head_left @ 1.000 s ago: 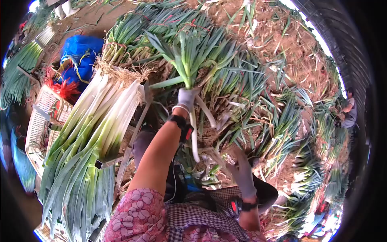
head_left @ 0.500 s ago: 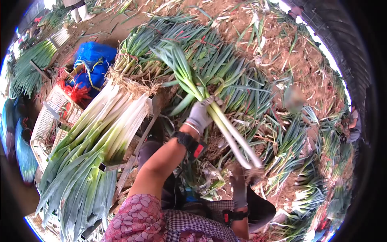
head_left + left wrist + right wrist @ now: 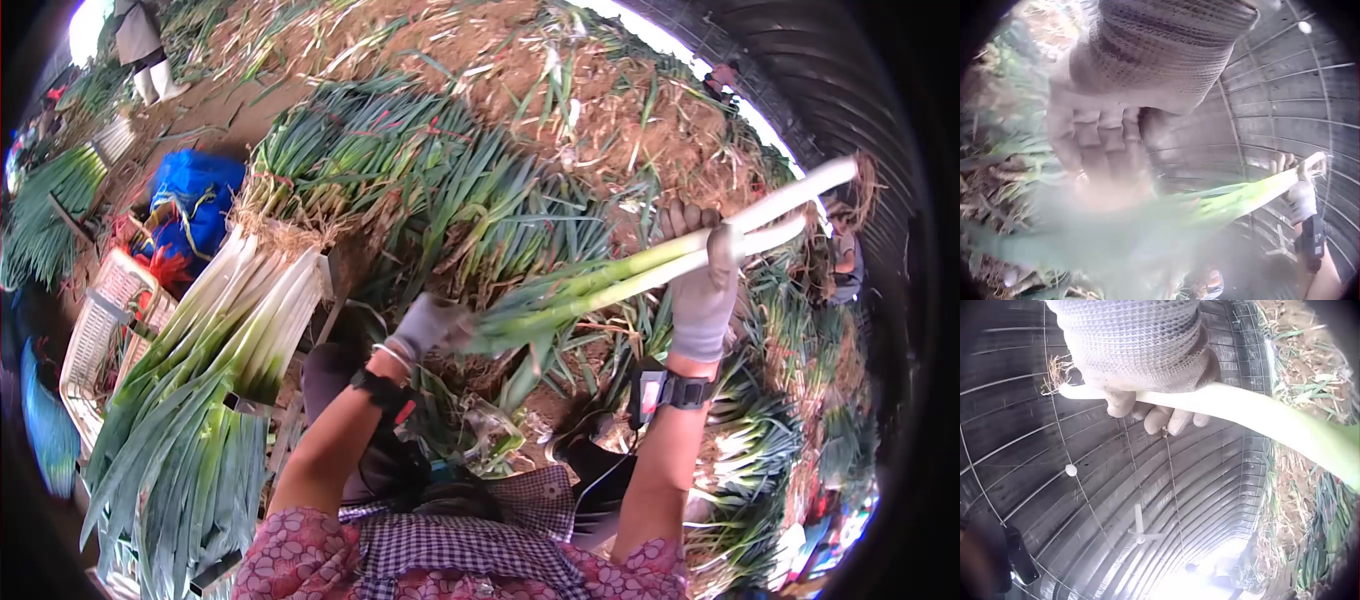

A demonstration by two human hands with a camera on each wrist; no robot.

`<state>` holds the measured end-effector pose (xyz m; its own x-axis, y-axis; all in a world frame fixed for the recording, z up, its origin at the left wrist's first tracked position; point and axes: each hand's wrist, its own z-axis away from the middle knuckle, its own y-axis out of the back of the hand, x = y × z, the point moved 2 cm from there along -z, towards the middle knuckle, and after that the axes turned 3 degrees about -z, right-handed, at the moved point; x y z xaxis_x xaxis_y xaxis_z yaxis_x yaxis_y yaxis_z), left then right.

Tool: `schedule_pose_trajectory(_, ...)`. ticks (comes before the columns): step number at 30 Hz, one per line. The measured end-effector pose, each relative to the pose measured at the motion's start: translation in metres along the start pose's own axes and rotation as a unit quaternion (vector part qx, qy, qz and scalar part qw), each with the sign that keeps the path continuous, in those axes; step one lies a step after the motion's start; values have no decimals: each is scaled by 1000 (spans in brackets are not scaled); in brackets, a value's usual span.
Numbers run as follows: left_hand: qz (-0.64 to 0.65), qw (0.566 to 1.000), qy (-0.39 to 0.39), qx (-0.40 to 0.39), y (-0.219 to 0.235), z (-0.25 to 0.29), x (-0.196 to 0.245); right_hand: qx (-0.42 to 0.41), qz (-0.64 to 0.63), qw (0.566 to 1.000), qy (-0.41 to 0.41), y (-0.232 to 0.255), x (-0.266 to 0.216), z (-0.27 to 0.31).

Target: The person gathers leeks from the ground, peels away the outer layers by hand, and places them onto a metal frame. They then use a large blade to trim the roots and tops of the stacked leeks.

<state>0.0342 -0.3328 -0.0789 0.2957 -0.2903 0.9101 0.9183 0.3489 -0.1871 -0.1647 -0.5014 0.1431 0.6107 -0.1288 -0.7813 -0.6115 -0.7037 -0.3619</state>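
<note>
Two leeks (image 3: 690, 250) slant across the head view, white root ends at the upper right and green leaves at the lower left. My gloved right hand (image 3: 703, 285) grips their pale stems, fingers curled round them; the right wrist view shows that hand (image 3: 1147, 359) around a white stem (image 3: 1235, 405). Beside the leaf ends is my gloved left hand (image 3: 432, 325), blurred. In the left wrist view its fingers (image 3: 1107, 140) look loosely extended over blurred leaves (image 3: 1116, 234); contact at the fingertips is unclear.
A large leek stack (image 3: 215, 350) lies on a metal frame at left, beside a white basket (image 3: 105, 335) and blue bag (image 3: 190, 205). Bundled leeks (image 3: 380, 150) cover the ground ahead, others (image 3: 745, 450) the right. A person in white boots (image 3: 155, 82) stands at upper left.
The leeks have swung from my left hand's grip toward the upper right, where my right hand has risen and grips their stems. My left hand has moved down to the leaf ends, its fingers loosened.
</note>
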Motion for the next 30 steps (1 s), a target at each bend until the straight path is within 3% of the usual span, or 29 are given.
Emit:
schedule_pose_trajectory(2,130,971,-185,84,5,-1,17,-32,-18,999,1,-7,-13,-9)
schedule_pose_trajectory(3,129,971,-186,82,-4,2,27,-68,-37,997,-6,-13,-18,-11)
schedule_pose_trajectory(4,-80,942,-290,147,-22,9,48,-77,-49,996,-9,-20,-22,-10)
schedule_pose_trajectory(5,-285,857,-378,205,-41,13,64,-79,-51,996,-6,-26,-23,-12)
schedule_pose_trajectory(6,-333,835,-376,224,-58,10,65,-101,-79,992,-5,-31,-23,-14)
schedule_pose_trajectory(8,-377,811,-363,259,-71,-7,45,-103,-66,992,-4,-40,-32,-12)
schedule_pose_trajectory(10,-471,791,-266,284,-38,-52,-25,-87,-64,994,6,-45,-51,-6)
schedule_pose_trajectory(11,-515,777,-219,288,-16,-49,-52,-71,-61,995,18,-43,-59,-5)
schedule_pose_trajectory(13,-602,774,-20,197,20,-29,-83,-108,-112,988,-1,-22,-74,-12)
schedule_pose_trajectory(15,-698,699,15,153,51,-28,-117,-150,-125,981,0,-20,-84,-11)
schedule_pose_trajectory(16,-713,678,59,170,50,-16,-97,-134,-92,987,2,-18,-85,-11)
schedule_pose_trajectory(17,-714,677,55,169,45,-9,-71,-117,-60,991,6,-18,-85,-9)
schedule_pose_trajectory(18,-680,720,32,135,24,13,-18,-79,-46,996,1,-25,-82,-6)
schedule_pose_trajectory(19,-642,760,7,103,4,20,14,-174,-110,978,-25,-22,-73,-15)
schedule_pose_trajectory(20,-529,821,-175,123,-14,14,31,-168,-73,982,-41,-24,-64,-14)
schedule_pose_trajectory(21,-389,841,-351,135,-34,12,46,-163,-36,984,-57,-33,-53,-10)
schedule_pose_trajectory(22,-209,886,-410,53,-64,14,64,-170,35,983,-54,-39,-41,-5)
schedule_pose_trajectory(23,-24,891,-451,-35,-92,21,80,-175,104,978,-51,-46,-29,2)
schedule_pose_trajectory(25,-50,891,-446,-68,-116,26,84,-124,0,983,-133,-61,-5,19)
schedule_pose_trajectory(27,-78,888,-453,-33,-102,33,70,-162,2,983,-87,-49,-16,21)
schedule_pose_trajectory(29,94,922,-352,-133,-82,25,49,-136,-30,985,-99,-42,-20,13)
schedule_pose_trajectory(30,56,926,-358,-109,-79,30,50,-147,-15,984,-94,-46,-21,14)
